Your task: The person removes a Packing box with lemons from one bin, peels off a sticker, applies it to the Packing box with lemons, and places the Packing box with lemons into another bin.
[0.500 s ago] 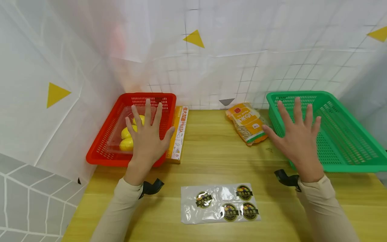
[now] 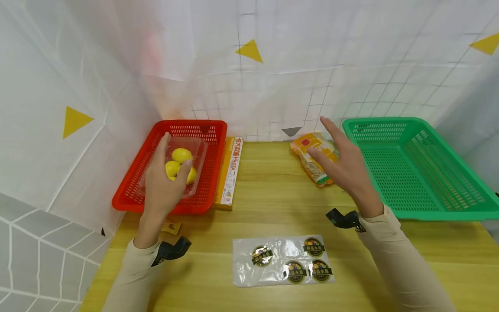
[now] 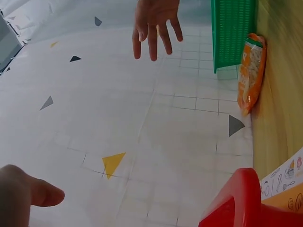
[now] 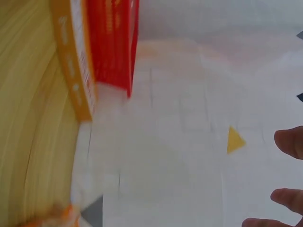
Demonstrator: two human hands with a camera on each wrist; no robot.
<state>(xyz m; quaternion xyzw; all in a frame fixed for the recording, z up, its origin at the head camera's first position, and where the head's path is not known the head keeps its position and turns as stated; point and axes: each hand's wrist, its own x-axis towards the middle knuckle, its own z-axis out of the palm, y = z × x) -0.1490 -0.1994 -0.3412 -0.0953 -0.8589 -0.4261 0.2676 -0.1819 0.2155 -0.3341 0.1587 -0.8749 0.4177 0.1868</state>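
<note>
In the head view my left hand [image 2: 160, 188] is held up in front of the red basket [image 2: 156, 209], turned edge-on with its fingers straight and holding nothing. Behind it, several yellow lemons [image 2: 181, 155] lie in a clear plastic box [image 2: 196, 184] inside that basket. My right hand [image 2: 348, 167] hovers between the orange food bag [image 2: 309, 167] and the green basket [image 2: 413, 173], fingers extended, nothing in it. It covers part of the bag. In the left wrist view the right hand [image 3: 156, 21] appears with spread fingers.
A clear sheet of round dark stickers [image 2: 282, 262] lies at the front of the table [image 2: 269, 216]. The pasta box [image 2: 230, 173] stands against the red basket's right side. A small yellow packet [image 2: 171, 227] lies by my left wrist. A white cloth wall [image 2: 288, 99] closes off the back.
Both hands have turned from spread flat to edge-on and shifted left. More lemons show beside the left hand, and the small yellow packet has come into view.
</note>
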